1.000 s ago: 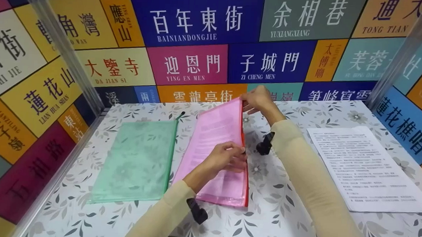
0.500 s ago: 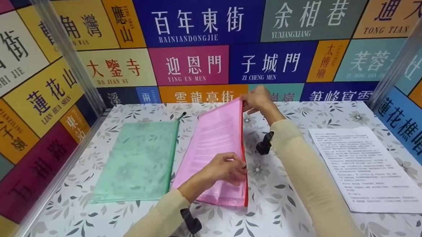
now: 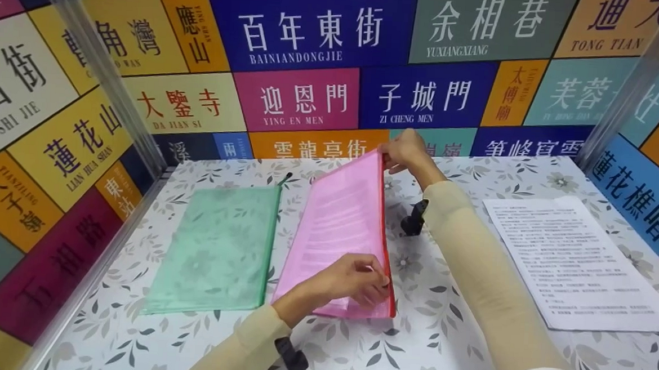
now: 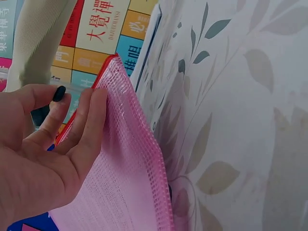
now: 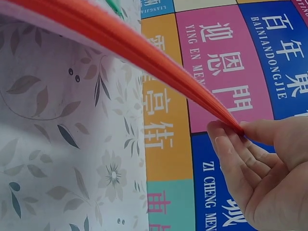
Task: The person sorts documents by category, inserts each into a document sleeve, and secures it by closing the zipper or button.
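A pink mesh zip pouch (image 3: pixel 333 219) with a red zipper edge (image 5: pixel 159 72) stands with its right side lifted off the table. Printed paper shows through it. My right hand (image 3: pixel 405 152) pinches the far corner of the pouch between thumb and fingers. Near the front end of the zipper, my left hand (image 3: pixel 352 282) pinches the zipper pull (image 4: pixel 59 94), whose dark tip shows between finger and thumb in the left wrist view. Other fingers of that hand touch the pouch's mesh. The zipper looks closed along its far part in the right wrist view.
A green zip pouch (image 3: pixel 213 246) lies flat on the left, its dark-tipped pull at the far corner. To the right lies a stack of printed sheets (image 3: pixel 579 266). A floral cloth (image 3: pixel 435 326) covers the table, and a colourful sign-patterned wall (image 3: pixel 315 32) rises behind it.
My left hand has slid along the red zipper toward the near end of the pink pouch. My right hand keeps hold of the far corner, almost unmoved.
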### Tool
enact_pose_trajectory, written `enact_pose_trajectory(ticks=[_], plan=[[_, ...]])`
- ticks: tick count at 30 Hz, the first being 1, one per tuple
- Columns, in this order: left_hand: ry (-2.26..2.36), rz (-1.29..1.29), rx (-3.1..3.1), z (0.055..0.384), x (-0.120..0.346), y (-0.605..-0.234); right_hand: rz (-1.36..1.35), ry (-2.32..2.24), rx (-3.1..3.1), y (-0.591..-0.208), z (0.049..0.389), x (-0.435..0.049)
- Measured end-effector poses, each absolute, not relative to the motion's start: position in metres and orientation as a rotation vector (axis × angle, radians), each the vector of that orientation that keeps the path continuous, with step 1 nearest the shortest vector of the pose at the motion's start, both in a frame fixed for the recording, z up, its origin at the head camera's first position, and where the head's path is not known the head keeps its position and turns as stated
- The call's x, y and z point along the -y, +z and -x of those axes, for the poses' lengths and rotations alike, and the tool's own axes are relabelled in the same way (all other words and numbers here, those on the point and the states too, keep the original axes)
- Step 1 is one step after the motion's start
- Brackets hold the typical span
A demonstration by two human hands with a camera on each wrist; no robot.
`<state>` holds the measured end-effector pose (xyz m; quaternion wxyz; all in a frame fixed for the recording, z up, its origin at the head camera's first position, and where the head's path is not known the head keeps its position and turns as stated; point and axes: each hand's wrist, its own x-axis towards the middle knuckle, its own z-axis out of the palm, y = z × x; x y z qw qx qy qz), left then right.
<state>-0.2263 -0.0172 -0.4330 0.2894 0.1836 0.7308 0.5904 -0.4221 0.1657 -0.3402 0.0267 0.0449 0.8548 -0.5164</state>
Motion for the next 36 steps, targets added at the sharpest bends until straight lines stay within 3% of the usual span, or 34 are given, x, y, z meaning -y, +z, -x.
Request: enact_pose_trajectory(ticks=[22,36], plan=[[1.058,-0.886,-1.658,0.195,0.034,-0.43,-0.249,-1.704,-2.58,-0.337,0.426,-0.182],[1.081,-0.817,-1.7,0.196,0.035,-0.432,-0.214,-1.78,-2.589,-0.345,0.425,-0.186]])
